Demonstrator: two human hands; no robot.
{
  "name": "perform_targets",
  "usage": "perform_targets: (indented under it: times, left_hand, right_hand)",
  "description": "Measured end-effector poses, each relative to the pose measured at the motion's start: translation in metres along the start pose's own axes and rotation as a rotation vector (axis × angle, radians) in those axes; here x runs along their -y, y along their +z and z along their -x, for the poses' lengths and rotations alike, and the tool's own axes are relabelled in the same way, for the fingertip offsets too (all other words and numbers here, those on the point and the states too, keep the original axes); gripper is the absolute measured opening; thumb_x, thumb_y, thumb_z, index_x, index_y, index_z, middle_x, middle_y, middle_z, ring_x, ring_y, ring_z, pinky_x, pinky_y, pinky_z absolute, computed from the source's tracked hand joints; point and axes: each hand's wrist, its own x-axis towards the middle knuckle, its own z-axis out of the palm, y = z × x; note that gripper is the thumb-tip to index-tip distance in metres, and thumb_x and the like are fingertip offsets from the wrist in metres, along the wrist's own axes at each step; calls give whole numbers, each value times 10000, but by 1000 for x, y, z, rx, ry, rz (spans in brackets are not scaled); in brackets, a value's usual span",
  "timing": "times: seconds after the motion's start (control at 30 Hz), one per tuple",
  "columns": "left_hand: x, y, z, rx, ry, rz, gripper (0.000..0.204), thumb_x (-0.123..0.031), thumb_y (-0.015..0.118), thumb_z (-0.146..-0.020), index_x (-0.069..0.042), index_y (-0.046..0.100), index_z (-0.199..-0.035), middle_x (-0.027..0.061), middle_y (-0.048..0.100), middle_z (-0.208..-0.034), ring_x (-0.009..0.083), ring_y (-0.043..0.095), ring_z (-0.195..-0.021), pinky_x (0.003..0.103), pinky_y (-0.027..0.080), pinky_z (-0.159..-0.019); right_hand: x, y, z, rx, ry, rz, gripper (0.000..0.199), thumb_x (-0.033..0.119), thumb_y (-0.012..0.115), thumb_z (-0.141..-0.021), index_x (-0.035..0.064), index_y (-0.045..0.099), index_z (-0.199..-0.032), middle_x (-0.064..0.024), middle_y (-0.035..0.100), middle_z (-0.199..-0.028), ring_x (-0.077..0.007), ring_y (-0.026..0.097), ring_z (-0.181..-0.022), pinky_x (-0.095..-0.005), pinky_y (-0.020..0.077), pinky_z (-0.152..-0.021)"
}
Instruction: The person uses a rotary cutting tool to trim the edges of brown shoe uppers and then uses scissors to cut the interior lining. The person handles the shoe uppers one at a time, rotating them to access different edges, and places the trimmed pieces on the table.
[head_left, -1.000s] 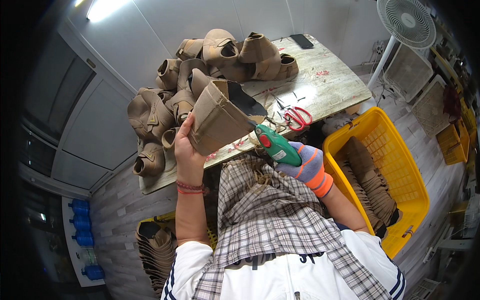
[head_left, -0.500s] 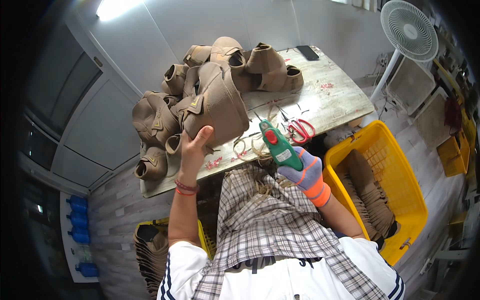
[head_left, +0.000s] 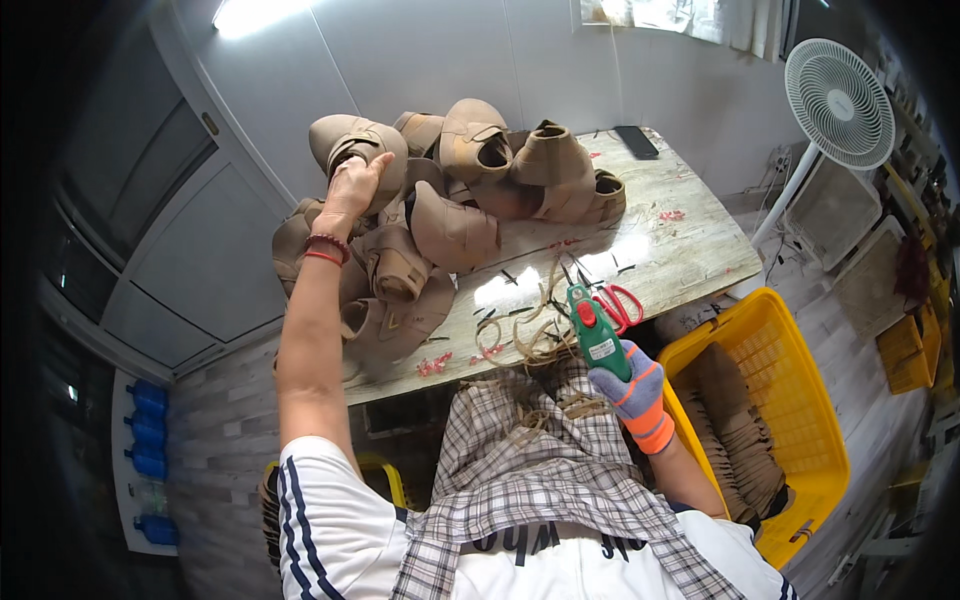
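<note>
At the back left of the table, my bare left hand (head_left: 352, 188) grips a brown shoe upper (head_left: 372, 135) on the pile, fingers at its opening and thumb on its outside. Another brown upper (head_left: 455, 232), slightly blurred, rests at the pile's front. My right hand (head_left: 630, 385), in a grey and orange glove, is closed around a green hand-held tool (head_left: 597, 335) with a red button and a thin dark tip. That tip points away from me over the table. Beside it lie red-handled scissors (head_left: 622, 308) and loose tan strips (head_left: 545, 340).
More brown uppers (head_left: 475, 138) cover the table's left and back. A black phone (head_left: 636, 142) lies at the far edge. To my right stands a yellow basket (head_left: 820, 400) with stacked brown pieces (head_left: 735, 440). A white fan (head_left: 838, 105) stands beyond it. Dark scraps dot the table (head_left: 690, 240).
My left hand has moved from the front middle to the back left, onto an upper there. An upper now rests at the pile's front. My right hand keeps its grip on the green tool.
</note>
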Motion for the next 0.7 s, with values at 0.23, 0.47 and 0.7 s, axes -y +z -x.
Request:
perform_targets:
  times: [0.23, 0.47, 0.7]
  left_hand:
    - [34, -8, -16, 174, 11, 141, 755, -555, 542, -897, 122, 531, -1231, 290, 585, -1210, 347, 547, -1184, 387, 412, -1001]
    - [13, -26, -10, 211, -11, 388, 715, -546, 505, -916, 86, 545, -1247, 273, 500, -1341, 379, 445, -1291, 410, 341, -1072]
    - [38, -34, -34, -83, -132, 404, 799, -603, 471, -919, 143, 544, -1195, 316, 570, -1214, 370, 511, -1227, 400, 376, -1037]
  right_hand:
    - [-6, 12, -10, 32, 41, -30, 399, 229, 824, -759, -4, 646, -1028, -27, 677, -759, -49, 583, -660, -224, 491, -601]
    - [-12, 15, -5, 16, -20, 66, 409, 236, 825, -752, -7, 644, -1026, -52, 684, -746, -56, 599, -636, -231, 500, -593]
    - [-12, 14, -3, -1, -45, 98, 378, 218, 823, -753, 0, 648, -1007, -31, 663, -712, -53, 596, -630, -224, 490, -574]
